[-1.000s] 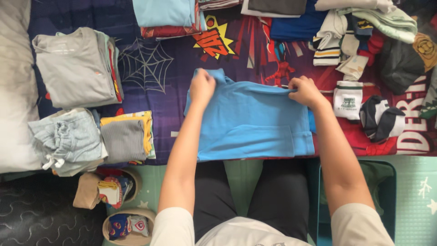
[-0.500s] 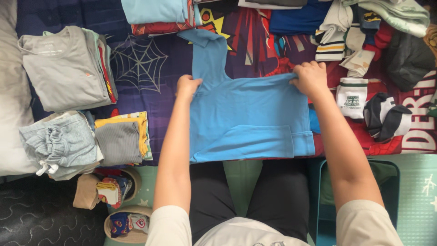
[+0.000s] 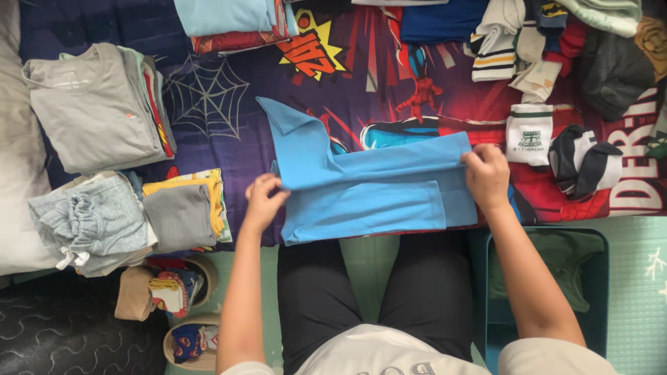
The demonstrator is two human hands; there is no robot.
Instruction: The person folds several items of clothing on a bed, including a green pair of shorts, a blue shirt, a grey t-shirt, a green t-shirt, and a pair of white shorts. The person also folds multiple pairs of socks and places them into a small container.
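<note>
A light blue shirt [image 3: 368, 191] lies on the comic-print bedspread [image 3: 229, 104], folded over toward me, one sleeve sticking out at its upper left. My left hand [image 3: 262, 201] pinches the folded left edge. My right hand [image 3: 486, 173] grips the folded right edge. Both hands sit near the bed's front edge, above my knees.
Folded stacks sit at left: grey shirts [image 3: 97, 104], pale shorts [image 3: 90, 222], a grey and yellow pile [image 3: 184, 212]. More folded tops [image 3: 229, 17] lie at the back. Loose socks [image 3: 531, 132] and dark clothes [image 3: 597, 62] crowd the right. A teal bin [image 3: 597, 239] stands beside my right leg.
Both hands have pulled the shirt's top edge down toward me, folding it in half. The sleeve at the upper left now lies spread out.
</note>
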